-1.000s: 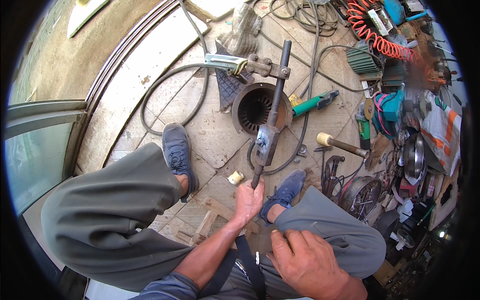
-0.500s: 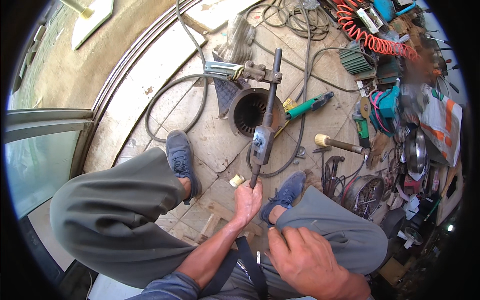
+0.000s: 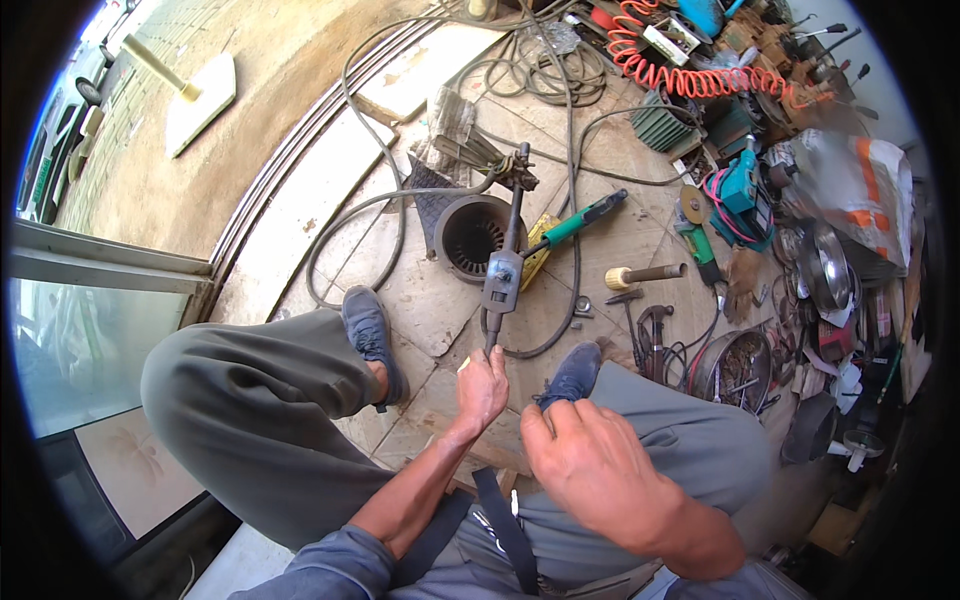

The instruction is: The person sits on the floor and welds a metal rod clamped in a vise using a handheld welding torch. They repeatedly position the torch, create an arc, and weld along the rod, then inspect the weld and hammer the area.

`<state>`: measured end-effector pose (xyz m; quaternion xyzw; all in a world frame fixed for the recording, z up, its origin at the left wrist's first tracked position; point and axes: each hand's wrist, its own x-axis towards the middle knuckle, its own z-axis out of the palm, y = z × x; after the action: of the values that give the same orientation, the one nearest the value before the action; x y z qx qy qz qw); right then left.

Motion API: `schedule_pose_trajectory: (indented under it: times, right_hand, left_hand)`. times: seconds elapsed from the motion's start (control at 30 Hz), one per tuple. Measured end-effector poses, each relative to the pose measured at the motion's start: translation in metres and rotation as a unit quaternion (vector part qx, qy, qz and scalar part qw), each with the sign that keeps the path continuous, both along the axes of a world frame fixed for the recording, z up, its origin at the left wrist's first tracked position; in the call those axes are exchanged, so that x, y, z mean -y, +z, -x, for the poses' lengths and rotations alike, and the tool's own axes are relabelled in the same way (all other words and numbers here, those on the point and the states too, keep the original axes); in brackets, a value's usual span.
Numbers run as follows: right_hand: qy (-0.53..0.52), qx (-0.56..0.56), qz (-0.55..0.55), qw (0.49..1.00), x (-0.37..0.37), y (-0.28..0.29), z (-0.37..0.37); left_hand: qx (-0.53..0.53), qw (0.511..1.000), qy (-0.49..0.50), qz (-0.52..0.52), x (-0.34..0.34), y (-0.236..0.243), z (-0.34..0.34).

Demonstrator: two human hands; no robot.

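My left hand is closed round the near end of a tap wrench, a long dark bar with a block-shaped middle. The bar slants away over a hollow metal cylinder with slots inside, standing on the floor. At the bar's far end is a cable clamp; how it joins the bar I cannot tell. My right hand hangs over my right thigh, fingers curled. Its back hides whatever may be in it. Beside the cylinder lies a green-handled tool.
Cables loop over the tiled floor. To the right lie a green angle grinder, a hammer, a metal bowl of small parts and a coiled red hose. A glass door stands at left.
The view has shifted. The wrench's block and the clamp at its far end have turned, and the bar looks shorter. My left hand keeps its hold; my right stays curled.
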<state>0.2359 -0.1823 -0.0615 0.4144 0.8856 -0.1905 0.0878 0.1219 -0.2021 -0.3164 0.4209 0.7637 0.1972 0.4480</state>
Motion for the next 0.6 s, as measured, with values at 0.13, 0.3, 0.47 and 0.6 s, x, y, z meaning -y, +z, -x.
schedule_pose_trajectory:
  times: [0.13,0.3,0.47,0.6]
  right_hand:
    - [-0.012,-0.004,-0.005,1.000,0.005,0.002,-0.006]
    - [-0.027,-0.001,0.011,1.000,0.007,0.001,-0.009]
    - [-0.011,0.002,0.023,1.000,-0.002,-0.001,-0.008]
    - [-0.016,0.001,0.018,1.000,-0.006,-0.007,0.002]
  left_hand:
    - [0.047,0.999,-0.005,-0.003,0.002,-0.006,0.007]
    - [0.365,0.925,0.072,0.071,0.004,-0.021,0.022]
    - [0.456,0.875,0.086,0.139,0.001,-0.026,0.026]
    - [0.217,0.975,0.049,0.024,0.011,-0.039,0.001]
